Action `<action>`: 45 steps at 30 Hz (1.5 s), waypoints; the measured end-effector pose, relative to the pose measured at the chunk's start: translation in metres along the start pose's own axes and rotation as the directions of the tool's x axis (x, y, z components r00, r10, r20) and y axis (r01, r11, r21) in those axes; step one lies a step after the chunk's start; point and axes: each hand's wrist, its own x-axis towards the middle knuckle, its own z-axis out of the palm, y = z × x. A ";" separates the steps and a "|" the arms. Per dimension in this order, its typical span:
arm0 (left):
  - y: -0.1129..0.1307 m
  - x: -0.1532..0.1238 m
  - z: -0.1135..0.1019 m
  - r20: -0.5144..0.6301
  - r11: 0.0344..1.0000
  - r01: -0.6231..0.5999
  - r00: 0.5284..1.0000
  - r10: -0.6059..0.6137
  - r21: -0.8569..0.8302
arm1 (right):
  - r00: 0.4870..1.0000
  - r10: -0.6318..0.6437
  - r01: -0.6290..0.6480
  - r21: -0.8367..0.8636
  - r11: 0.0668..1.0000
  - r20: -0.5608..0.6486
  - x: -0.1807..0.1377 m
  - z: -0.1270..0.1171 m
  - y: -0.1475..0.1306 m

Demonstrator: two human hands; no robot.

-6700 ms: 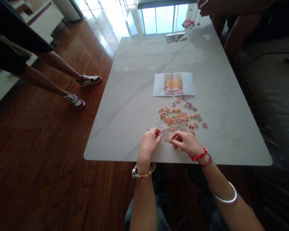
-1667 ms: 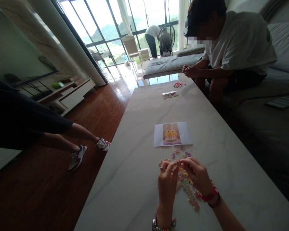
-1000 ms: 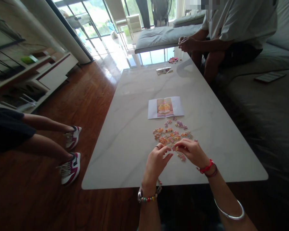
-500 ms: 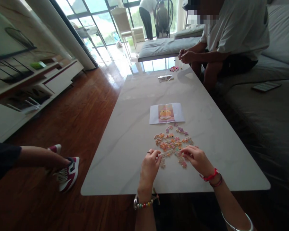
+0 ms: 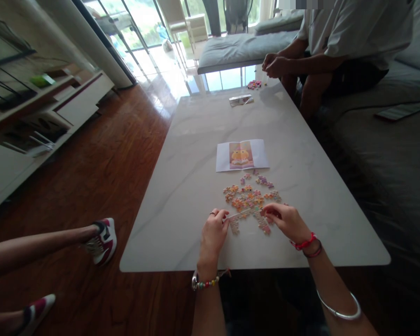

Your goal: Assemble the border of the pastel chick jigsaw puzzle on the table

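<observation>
Partly joined puzzle (image 5: 244, 215) sits at 6 o'clock from the picture sheet (image 5: 241, 155), loose pieces (image 5: 247, 198) at its 12. Left hand (image 5: 213, 234)'s at its 9, fingers bunched at the corner, can't tell if clamped. Right hand (image 5: 286, 221)'s at 2, fingertips close together, can't tell on what.

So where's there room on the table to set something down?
Left of the sheet and left hand, out to the edge of the table; likewise right of the sheet and right hand; and between sheet and packet. Crowded from the sheet down to between the hands, where puzzle pieces lie.
</observation>
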 end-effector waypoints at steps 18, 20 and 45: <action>-0.008 -0.005 -0.004 0.118 0.999 -0.015 0.993 0.019 -0.029 | 0.960 -0.136 0.167 -0.110 0.980 0.243 -0.003 0.053 -0.017; -0.008 -0.005 -0.004 0.118 0.999 -0.023 0.993 0.026 -0.029 | 0.961 -0.140 0.177 -0.141 0.974 0.238 -0.003 0.052 -0.017; 0.001 -0.002 0.004 0.135 1.000 0.027 0.990 -0.027 0.003 | 0.996 0.057 -0.047 -0.148 0.988 0.068 -0.004 -0.016 0.004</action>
